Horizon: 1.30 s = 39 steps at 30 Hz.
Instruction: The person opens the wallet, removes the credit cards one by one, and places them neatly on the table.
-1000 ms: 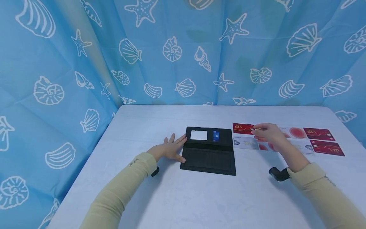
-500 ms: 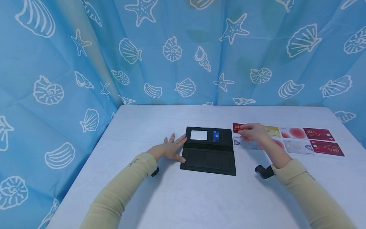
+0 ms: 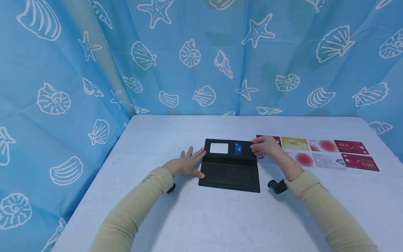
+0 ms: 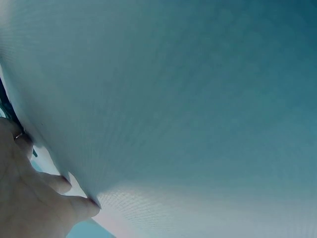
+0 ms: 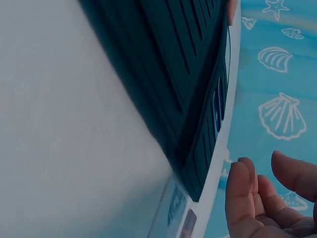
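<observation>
A long black wallet [image 3: 229, 177] lies unfolded on the table. Its upper half has a white window [image 3: 219, 148] and a blue card [image 3: 238, 149] partly tucked into a slot. My left hand [image 3: 188, 163], fingers spread, rests along the wallet's left edge. At the upper right corner of the wallet is my right hand [image 3: 267, 145], overlapping that corner in the head view. The right wrist view shows this hand's fingers [image 5: 239, 193] loosely bent, thumb apart, with nothing between them. It partly hides a red card [image 3: 276, 139] and the silver card below that one.
Right of the wallet several cards lie in two rows: a gold card [image 3: 295, 143], a white card with a red circle [image 3: 324, 145], a silver card [image 3: 329, 161] and red VIP cards [image 3: 360, 162]. A blue shell-patterned curtain [image 3: 201, 63] hangs behind the white table [image 3: 163, 129].
My right hand has moved left over the row of cards to the wallet's right edge, uncovering the gold card. My left hand and the wallet have stayed in place.
</observation>
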### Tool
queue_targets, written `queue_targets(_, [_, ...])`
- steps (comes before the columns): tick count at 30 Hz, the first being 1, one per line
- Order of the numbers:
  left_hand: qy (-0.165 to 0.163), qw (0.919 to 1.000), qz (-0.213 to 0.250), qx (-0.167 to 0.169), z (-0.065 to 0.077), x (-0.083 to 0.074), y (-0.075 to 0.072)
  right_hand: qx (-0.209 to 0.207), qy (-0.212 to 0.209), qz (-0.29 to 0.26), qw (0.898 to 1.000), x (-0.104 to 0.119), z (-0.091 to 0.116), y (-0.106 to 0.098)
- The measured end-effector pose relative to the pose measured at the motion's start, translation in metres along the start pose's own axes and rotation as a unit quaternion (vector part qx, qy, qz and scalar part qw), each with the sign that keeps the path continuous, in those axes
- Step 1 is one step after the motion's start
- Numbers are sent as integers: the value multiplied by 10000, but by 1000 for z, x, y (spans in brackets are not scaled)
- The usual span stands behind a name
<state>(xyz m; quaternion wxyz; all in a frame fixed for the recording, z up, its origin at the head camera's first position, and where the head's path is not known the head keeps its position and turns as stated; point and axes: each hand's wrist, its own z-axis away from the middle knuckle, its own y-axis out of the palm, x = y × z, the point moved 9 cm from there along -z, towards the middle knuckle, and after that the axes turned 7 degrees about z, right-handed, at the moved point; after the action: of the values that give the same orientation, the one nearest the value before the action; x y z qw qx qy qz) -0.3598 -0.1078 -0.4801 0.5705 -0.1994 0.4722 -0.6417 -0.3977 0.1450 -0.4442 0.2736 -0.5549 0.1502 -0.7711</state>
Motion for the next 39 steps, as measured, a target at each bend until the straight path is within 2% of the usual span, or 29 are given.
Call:
queue_targets(8, [-6, 10000, 8, 19, 1, -1, 0, 52, -30, -35, 10000, 3, -9, 14])
queue_targets(20, [14, 10000, 31, 44, 0, -1, -1, 126, 402, -202, 9989, 2, -18, 26])
queue_targets(28, [8, 10000, -16, 32, 1, -2, -2, 236, 540, -762, 9953, 1, -23, 29])
queue_targets(36, [-20, 9999, -123, 16, -3, 2, 1, 575, 861, -1576, 9821, 1, -20, 32])
queue_targets(39, [1, 9999, -111, 8, -4, 1, 1, 653, 911, -1695, 9791, 0, -19, 32])
